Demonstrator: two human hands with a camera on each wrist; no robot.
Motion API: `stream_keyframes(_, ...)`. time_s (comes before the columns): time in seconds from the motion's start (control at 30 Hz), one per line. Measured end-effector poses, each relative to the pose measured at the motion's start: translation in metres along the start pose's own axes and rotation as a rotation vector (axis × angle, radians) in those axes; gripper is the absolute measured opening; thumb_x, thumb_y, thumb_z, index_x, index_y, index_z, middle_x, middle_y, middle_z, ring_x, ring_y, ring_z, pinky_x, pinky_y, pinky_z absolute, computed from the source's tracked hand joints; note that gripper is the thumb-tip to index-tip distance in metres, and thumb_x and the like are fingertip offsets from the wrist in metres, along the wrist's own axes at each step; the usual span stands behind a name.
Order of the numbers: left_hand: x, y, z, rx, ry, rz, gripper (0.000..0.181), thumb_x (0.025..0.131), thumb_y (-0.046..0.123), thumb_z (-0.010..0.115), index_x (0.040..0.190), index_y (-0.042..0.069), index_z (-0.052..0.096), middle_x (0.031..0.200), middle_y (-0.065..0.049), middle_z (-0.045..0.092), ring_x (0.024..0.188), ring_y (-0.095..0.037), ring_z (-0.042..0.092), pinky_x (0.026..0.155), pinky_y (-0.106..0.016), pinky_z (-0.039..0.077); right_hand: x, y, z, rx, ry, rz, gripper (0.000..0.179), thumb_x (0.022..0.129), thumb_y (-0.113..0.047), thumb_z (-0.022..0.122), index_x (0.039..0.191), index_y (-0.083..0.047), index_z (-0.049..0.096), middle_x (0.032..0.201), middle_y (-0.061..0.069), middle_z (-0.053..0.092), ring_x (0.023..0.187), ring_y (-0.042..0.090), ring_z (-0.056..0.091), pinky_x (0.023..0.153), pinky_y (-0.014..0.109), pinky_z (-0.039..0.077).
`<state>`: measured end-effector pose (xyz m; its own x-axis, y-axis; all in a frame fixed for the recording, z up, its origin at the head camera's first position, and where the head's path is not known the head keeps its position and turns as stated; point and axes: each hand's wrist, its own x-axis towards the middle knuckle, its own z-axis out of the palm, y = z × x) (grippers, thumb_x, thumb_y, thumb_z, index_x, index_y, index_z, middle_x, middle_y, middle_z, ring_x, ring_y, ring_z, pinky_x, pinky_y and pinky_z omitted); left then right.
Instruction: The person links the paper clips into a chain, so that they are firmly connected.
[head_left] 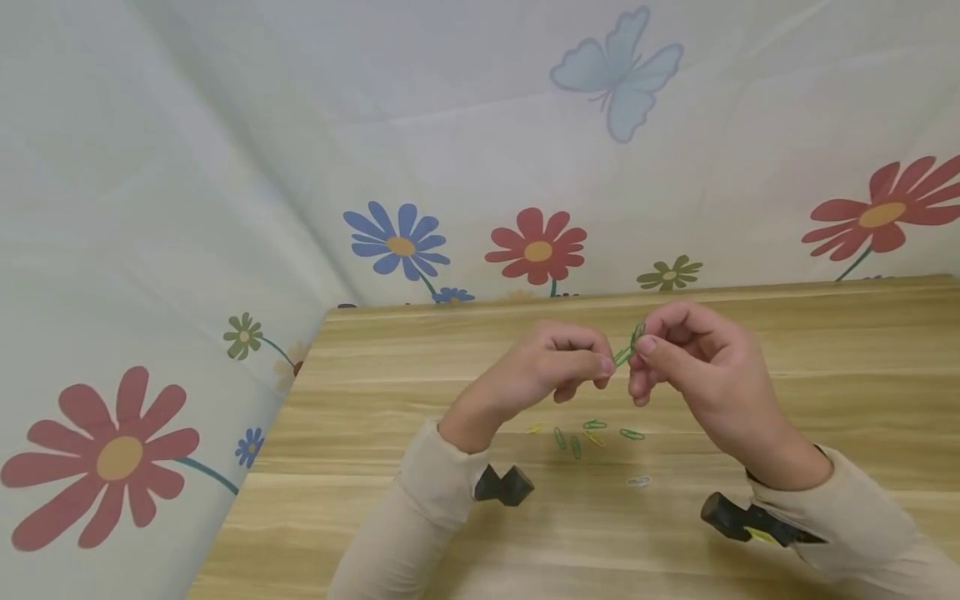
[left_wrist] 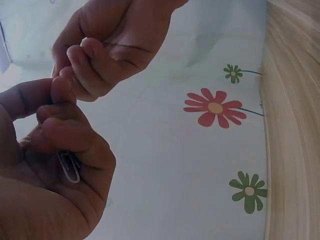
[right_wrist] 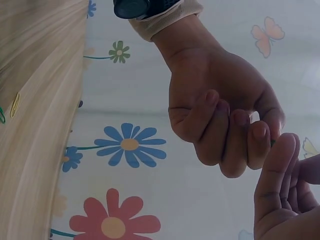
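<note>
Both the left hand (head_left: 542, 367) and the right hand (head_left: 708, 362) are clamped, fingertips to thumb, on green paper clips (head_left: 622, 357) held up between them above a wood-grain table (head_left: 375, 379), with a pale clip (left_wrist: 71, 173) (glimpsed from the left wrist) tucked inside the left hand's curled fingers. Nearer, on the table, lie four loose green clips (head_left: 576, 447) and two yellow clips (head_left: 594, 438), a white clip (head_left: 638, 481) nearer still, while a flower-print backdrop (head_left: 450, 125) rises at the far edge and left.

Head view high, facing forward-down; wrist views close, sideways, sharing hands (head_left: 708, 379).
</note>
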<state>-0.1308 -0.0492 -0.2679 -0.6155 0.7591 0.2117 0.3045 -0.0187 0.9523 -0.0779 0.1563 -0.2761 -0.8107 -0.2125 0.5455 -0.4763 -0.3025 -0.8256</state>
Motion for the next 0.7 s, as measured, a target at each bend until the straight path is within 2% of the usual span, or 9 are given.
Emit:
stream_keyframes(0.07, 0.0003, 0.0003, -0.0009, 0.011, -0.023, 0.016, 0.023, 0.094, 0.017, 0.053, 0.082, -0.001, 0.063, 0.078, -0.006, 0.056, 0.057, -0.020, 0.042, 0.053, -0.029, 0.040, -0.0002, -0.0011, -0.0004, -0.025, -0.007, 0.000, 0.009, 0.097, 0.014, 0.052, 0.096, 0.006, 0.057, 0.076, 0.014, 0.061, 0.059, 0.023, 0.062, 0.057, 0.032, 0.055)
stream_keyframes(0.17, 0.0007, 0.0013, -0.0017, 0.002, -0.072, 0.047, 0.022, 0.098, 0.014, 0.052, 0.093, -0.004, 0.064, 0.079, -0.009, 0.057, 0.065, -0.021, 0.052, 0.061, -0.031, 0.049, -0.0007, -0.0023, -0.0002, -0.057, -0.018, -0.019, 0.010, 0.096, 0.014, 0.052, 0.097, 0.007, 0.058, 0.074, 0.013, 0.058, 0.056, 0.023, 0.058, 0.054, 0.032, 0.052)
stream_keyframes(0.3, 0.0017, 0.0008, 0.0002, -0.068, -0.139, 0.088, 0.022, 0.102, 0.009, 0.047, 0.104, -0.009, 0.060, 0.081, -0.013, 0.059, 0.072, -0.024, 0.062, 0.072, -0.042, 0.056, -0.0023, -0.0014, 0.0002, -0.027, -0.063, -0.073, 0.014, 0.094, 0.019, 0.050, 0.100, 0.009, 0.058, 0.074, 0.012, 0.057, 0.052, 0.021, 0.053, 0.048, 0.033, 0.045)
stream_keyframes(0.37, 0.0017, 0.0000, 0.0019, -0.103, -0.152, 0.112, 0.022, 0.103, 0.007, 0.045, 0.103, -0.011, 0.058, 0.081, -0.014, 0.060, 0.073, -0.025, 0.063, 0.073, -0.045, 0.056, -0.0032, -0.0003, 0.0008, -0.021, -0.082, -0.086, 0.018, 0.093, 0.021, 0.049, 0.101, 0.009, 0.059, 0.074, 0.011, 0.057, 0.050, 0.020, 0.051, 0.045, 0.034, 0.042)
stream_keyframes(0.47, 0.0011, -0.0005, 0.0044, -0.155, -0.149, 0.141, 0.022, 0.103, 0.006, 0.045, 0.099, -0.011, 0.058, 0.080, -0.015, 0.059, 0.069, -0.027, 0.062, 0.070, -0.043, 0.056, -0.0040, 0.0015, 0.0019, -0.010, -0.100, -0.095, 0.021, 0.092, 0.023, 0.048, 0.102, 0.008, 0.059, 0.074, 0.011, 0.057, 0.049, 0.019, 0.050, 0.043, 0.034, 0.040)
stream_keyframes(0.6, -0.0009, 0.0014, 0.0052, -0.182, -0.111, 0.150, 0.019, 0.103, 0.004, 0.047, 0.096, -0.010, 0.058, 0.072, -0.013, 0.052, 0.059, -0.026, 0.054, 0.061, -0.034, 0.052, -0.0039, 0.0006, 0.0017, -0.021, -0.100, -0.097, 0.020, 0.093, 0.022, 0.048, 0.102, 0.008, 0.059, 0.073, 0.010, 0.057, 0.049, 0.018, 0.050, 0.043, 0.034, 0.041)
stream_keyframes(0.7, -0.0039, 0.0068, 0.0024, -0.180, -0.068, 0.141, 0.019, 0.103, 0.004, 0.048, 0.095, -0.011, 0.057, 0.067, -0.011, 0.046, 0.052, -0.021, 0.045, 0.056, -0.030, 0.050, -0.0020, -0.0032, -0.0022, -0.087, -0.076, -0.062, 0.016, 0.093, 0.018, 0.050, 0.101, 0.007, 0.059, 0.070, 0.009, 0.056, 0.049, 0.019, 0.051, 0.045, 0.033, 0.044)
